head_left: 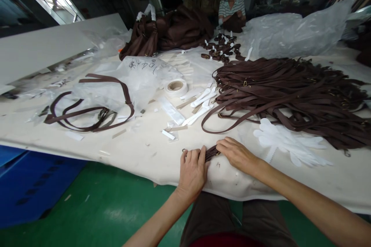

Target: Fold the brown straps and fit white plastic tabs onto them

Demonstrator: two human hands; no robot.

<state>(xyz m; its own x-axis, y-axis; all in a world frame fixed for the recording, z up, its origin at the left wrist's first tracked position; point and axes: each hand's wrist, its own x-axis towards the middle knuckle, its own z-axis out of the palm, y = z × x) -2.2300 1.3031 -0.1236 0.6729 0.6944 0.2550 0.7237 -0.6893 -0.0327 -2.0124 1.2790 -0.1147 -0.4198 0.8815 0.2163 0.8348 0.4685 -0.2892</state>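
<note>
Between my two hands, near the table's front edge, lies a folded brown strap (pixel 212 153) in a short layered bundle. My left hand (pixel 194 166) is closed over its left end, where a small metal ring peeks out past the fingers. My right hand (pixel 233 152) pinches the other end with bent fingers. Just beyond it spreads a large pile of brown straps (pixel 278 88) with gold-coloured buckles. To the right of my right hand is a heap of white cut-out strips (pixel 286 142). More white toothed strips (pixel 201 106) lie behind my hands.
A tape roll (pixel 176 87) stands mid-table by clear plastic bags (pixel 145 73). Loose brown straps (pixel 92 119) curl at left. Brown bags (pixel 174 27) and small buckled straps (pixel 222 48) lie at the back, where a person (pixel 232 7) holds brown material. Blue boxes (pixel 37 181) sit below left.
</note>
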